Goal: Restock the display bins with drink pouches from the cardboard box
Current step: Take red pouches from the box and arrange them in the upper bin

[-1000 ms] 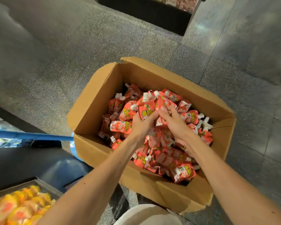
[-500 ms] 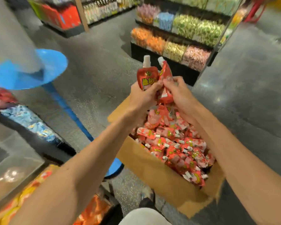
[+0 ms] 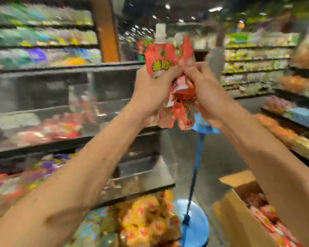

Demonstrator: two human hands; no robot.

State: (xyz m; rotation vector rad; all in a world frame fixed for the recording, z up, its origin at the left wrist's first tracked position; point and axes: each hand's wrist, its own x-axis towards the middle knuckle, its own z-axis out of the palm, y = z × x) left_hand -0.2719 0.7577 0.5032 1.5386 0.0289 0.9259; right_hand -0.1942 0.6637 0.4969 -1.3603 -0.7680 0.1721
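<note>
Several tiers of display bins [image 3: 61, 129] rise up and to the left of the cardboard box [image 3: 228, 220], one bin showing blurred red packs; the box sits open at the lower right, with loose pouches [image 3: 268, 216] lying inside it; a blue stand [image 3: 198, 229] is just left of the box; well above the box the left hand [image 3: 150, 93] and right hand [image 3: 209, 97] meet, both clamped on one bunch of drink pouches [image 3: 161, 56], white caps pointing up; blur hides finer detail.
</note>
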